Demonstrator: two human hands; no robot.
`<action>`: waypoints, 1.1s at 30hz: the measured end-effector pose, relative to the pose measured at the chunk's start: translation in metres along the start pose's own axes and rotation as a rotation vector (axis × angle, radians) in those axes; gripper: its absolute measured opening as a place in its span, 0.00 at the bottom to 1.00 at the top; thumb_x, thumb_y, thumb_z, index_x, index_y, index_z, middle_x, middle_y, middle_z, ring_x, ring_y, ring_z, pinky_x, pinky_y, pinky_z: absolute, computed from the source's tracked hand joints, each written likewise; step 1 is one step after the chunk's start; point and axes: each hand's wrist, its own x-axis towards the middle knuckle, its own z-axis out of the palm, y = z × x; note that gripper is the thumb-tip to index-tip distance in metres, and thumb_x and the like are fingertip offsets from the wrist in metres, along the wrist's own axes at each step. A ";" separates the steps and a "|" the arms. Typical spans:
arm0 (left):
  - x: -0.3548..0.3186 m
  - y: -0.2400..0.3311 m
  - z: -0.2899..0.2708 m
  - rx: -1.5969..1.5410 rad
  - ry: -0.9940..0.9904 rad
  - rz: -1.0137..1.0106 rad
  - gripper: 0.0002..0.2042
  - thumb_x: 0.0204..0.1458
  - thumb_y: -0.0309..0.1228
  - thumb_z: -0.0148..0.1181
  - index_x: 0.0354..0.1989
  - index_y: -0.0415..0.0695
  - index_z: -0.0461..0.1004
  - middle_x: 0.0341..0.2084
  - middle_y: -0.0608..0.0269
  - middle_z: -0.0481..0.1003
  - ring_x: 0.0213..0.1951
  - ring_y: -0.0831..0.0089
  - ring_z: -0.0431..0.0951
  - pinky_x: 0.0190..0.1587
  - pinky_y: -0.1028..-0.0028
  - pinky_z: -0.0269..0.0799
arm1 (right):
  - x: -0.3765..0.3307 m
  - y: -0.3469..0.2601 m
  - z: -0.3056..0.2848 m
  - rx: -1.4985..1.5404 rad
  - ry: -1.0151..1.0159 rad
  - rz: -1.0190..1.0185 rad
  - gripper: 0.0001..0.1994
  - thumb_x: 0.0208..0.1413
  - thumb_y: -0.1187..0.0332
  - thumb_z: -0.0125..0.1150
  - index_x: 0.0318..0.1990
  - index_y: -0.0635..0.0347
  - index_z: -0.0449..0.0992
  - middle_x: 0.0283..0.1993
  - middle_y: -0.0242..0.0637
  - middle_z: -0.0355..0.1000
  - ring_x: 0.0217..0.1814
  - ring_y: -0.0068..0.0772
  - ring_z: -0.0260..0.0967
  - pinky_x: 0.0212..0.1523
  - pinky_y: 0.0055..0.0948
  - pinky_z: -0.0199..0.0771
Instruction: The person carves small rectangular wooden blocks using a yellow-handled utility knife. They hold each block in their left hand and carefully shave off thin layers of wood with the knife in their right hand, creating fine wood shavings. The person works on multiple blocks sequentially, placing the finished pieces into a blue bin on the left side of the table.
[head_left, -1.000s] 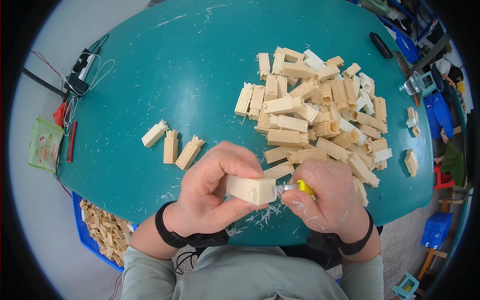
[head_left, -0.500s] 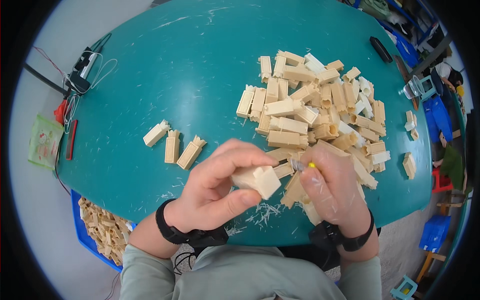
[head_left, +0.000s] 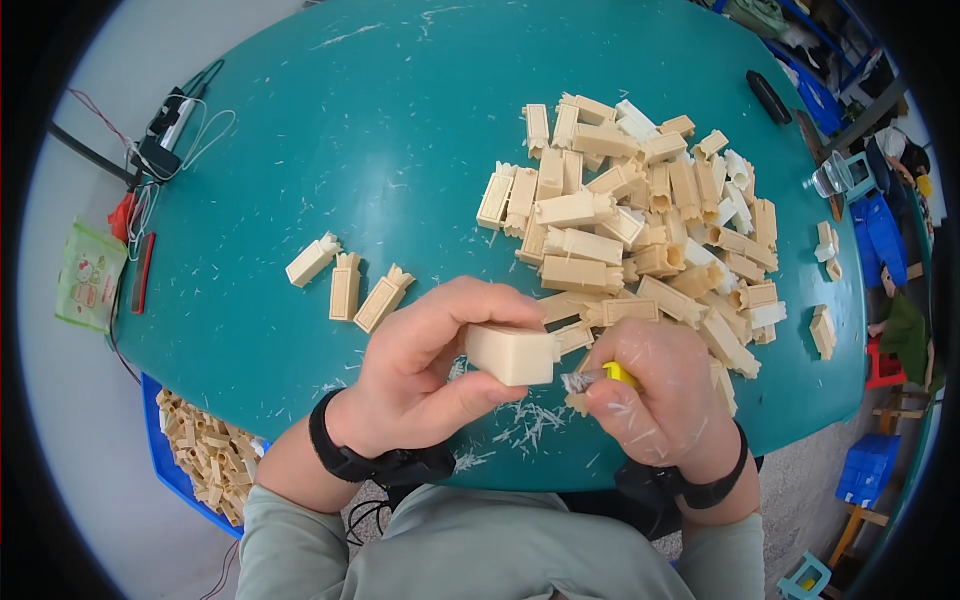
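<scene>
A cream, box-shaped plastic piece (head_left: 512, 354) is pinched between the thumb and fingers of my left hand (head_left: 425, 370). Its smooth side and square end face me. Wrapped round a yellow utility knife (head_left: 620, 375) is my right hand (head_left: 660, 390); the short blade points left, a little apart from the piece. Beyond both hands lies a heap of similar beige and cream pieces (head_left: 585, 275), many with notched ends. Three more pieces (head_left: 345, 287) rest separately to the left of my left hand. Thin pale shavings (head_left: 530, 425) lie below the hands, and flecks cling to my right hand.
A blue bin (head_left: 165, 470) full of beige pieces stands at the lower left. Along the table's left edge are a power strip (head_left: 180, 118) with cables and a red bar (head_left: 144, 275). On the right lie a black object (head_left: 767, 97), a clear cup (head_left: 830, 178) and a few loose pieces (head_left: 822, 332).
The piece in my left hand has turned, showing more of its smooth side. My right hand with the knife has shifted slightly down, and the blade has come away from the piece.
</scene>
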 end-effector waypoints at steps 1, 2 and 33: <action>-0.002 -0.002 0.004 -0.075 0.028 0.001 0.17 0.49 0.32 0.60 0.44 0.41 0.61 0.36 0.54 0.69 0.37 0.70 0.71 0.37 0.73 0.67 | 0.000 0.000 0.001 0.008 0.006 -0.003 0.16 0.48 0.57 0.61 0.24 0.60 0.66 0.18 0.37 0.62 0.17 0.40 0.62 0.17 0.30 0.60; -0.003 -0.003 0.006 -0.150 0.055 0.002 0.17 0.49 0.31 0.59 0.44 0.41 0.61 0.36 0.55 0.69 0.38 0.69 0.71 0.38 0.73 0.67 | -0.001 0.001 0.002 0.016 0.011 -0.006 0.16 0.48 0.56 0.61 0.24 0.60 0.66 0.17 0.37 0.62 0.17 0.39 0.62 0.17 0.30 0.59; 0.002 0.007 0.009 -0.169 0.067 -0.116 0.15 0.46 0.26 0.61 0.41 0.37 0.67 0.38 0.54 0.69 0.42 0.68 0.70 0.43 0.72 0.66 | 0.003 -0.005 -0.005 0.114 0.093 0.179 0.14 0.52 0.58 0.57 0.25 0.62 0.71 0.18 0.41 0.64 0.19 0.42 0.63 0.20 0.31 0.62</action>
